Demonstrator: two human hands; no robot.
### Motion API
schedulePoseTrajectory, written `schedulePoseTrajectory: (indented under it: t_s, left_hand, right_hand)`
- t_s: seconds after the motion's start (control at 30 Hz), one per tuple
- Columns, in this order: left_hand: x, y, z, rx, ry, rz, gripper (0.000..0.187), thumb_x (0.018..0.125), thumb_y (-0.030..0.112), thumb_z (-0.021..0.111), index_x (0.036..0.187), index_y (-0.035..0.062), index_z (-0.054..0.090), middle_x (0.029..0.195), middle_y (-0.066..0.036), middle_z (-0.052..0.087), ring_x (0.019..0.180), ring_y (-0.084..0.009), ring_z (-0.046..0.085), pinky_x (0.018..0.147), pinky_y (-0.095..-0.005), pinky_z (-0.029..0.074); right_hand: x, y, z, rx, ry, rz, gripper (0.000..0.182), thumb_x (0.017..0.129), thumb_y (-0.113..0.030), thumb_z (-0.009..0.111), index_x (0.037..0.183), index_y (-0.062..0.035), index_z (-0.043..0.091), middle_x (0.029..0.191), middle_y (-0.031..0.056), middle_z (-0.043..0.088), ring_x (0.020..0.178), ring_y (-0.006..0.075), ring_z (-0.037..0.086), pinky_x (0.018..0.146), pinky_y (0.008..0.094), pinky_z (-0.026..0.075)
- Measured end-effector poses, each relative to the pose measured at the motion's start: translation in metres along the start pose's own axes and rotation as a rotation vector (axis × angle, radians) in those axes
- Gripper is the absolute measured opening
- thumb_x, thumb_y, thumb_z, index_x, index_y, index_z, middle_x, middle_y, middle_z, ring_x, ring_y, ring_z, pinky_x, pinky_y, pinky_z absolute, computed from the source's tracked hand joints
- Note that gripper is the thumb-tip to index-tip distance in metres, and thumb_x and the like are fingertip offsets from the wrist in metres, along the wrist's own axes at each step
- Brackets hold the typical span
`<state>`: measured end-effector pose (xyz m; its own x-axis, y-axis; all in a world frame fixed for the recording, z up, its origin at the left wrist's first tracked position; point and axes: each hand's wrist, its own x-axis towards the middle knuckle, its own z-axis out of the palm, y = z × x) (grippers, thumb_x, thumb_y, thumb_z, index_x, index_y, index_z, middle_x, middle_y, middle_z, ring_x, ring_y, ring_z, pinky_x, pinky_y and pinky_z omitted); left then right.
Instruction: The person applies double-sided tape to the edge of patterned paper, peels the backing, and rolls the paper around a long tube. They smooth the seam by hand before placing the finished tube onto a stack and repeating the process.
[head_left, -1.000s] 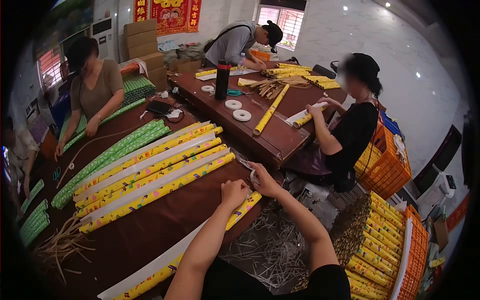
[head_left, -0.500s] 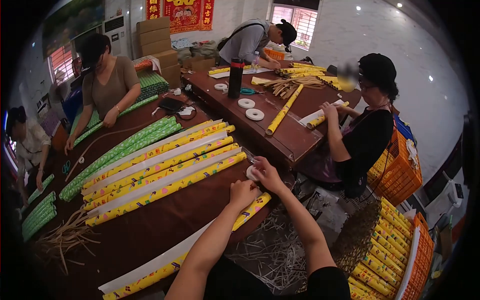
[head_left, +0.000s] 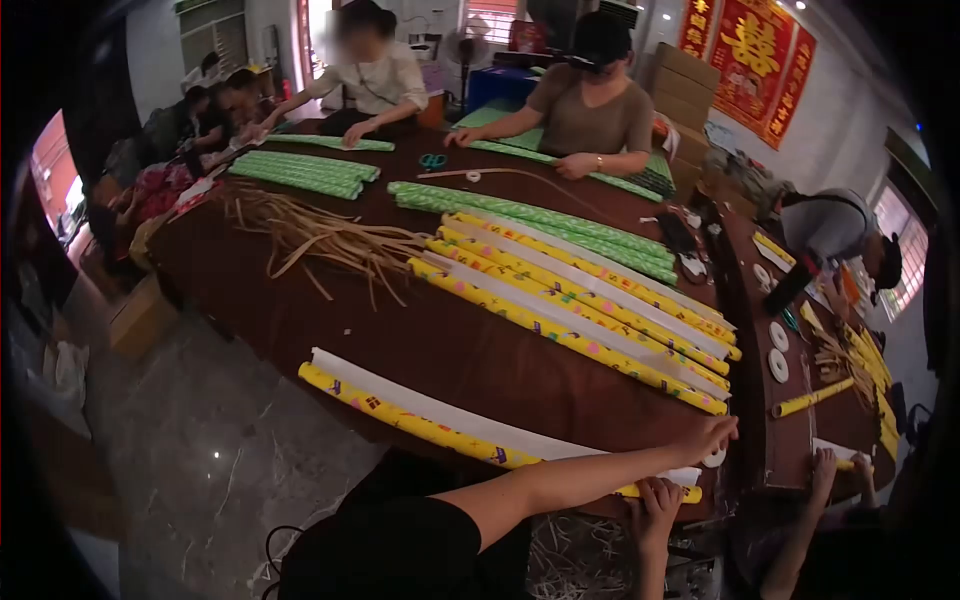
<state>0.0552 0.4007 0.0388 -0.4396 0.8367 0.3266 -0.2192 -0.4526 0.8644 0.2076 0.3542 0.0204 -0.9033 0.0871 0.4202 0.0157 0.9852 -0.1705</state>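
A long yellow patterned roll of wrapping paper (head_left: pixel 430 420), its white underside showing along one side, lies along the near table edge. The fingers of my right hand (head_left: pixel 655 503) are curled over its right end. My left hand (head_left: pixel 705 437) reaches across above the roll, fingers pinched together; what they hold, if anything, is too small to make out. Just under that hand is a white tape roll (head_left: pixel 714 458), partly covered. Beyond my hands, several more yellow paper rolls (head_left: pixel 570 330) lie side by side with white strips showing between them.
Green paper rolls (head_left: pixel 530 225) and a heap of brown paper strips (head_left: pixel 330 240) lie farther back on the brown table (head_left: pixel 250 290). Co-workers handle paper around it. A second table at right holds a black bottle (head_left: pixel 790 287) and tape rolls (head_left: pixel 778 365).
The view has swung left. My right hand has gone from the tape roll to the paper roll's end, while my left hand has moved from the paper roll to beside the tape.
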Motion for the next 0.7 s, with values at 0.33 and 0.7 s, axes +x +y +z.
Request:
schedulePoseTrajectory:
  t_s: [0.33, 0.7]
  left_hand:
    - [-0.219, 0.162, -0.064, 1.313, -0.284, 0.502, 0.032, 0.085, 0.033, 0.065, 0.090, 0.0022, 0.059, 0.090, -0.012, 0.057, 0.086, -0.0279, 0.055, 0.082, -0.0420, 0.046]
    - [-0.401, 0.245, -0.216, 2.043, 0.438, -0.056, 0.046, 0.082, 0.043, 0.070, 0.106, 0.0046, 0.063, 0.106, -0.010, 0.057, 0.105, -0.0290, 0.052, 0.096, -0.0443, 0.040]
  right_hand:
    - [0.014, -0.036, -0.025, 0.000, -0.082, 0.134, 0.036, 0.083, -0.017, 0.065, 0.116, -0.0035, 0.058, 0.111, 0.0101, 0.056, 0.110, 0.0307, 0.049, 0.100, 0.0470, 0.033]
    - [0.022, -0.030, -0.009, -0.042, -0.003, 0.241, 0.034, 0.084, -0.011, 0.065, 0.116, -0.0033, 0.060, 0.114, 0.0118, 0.056, 0.112, 0.0327, 0.050, 0.100, 0.0458, 0.035]
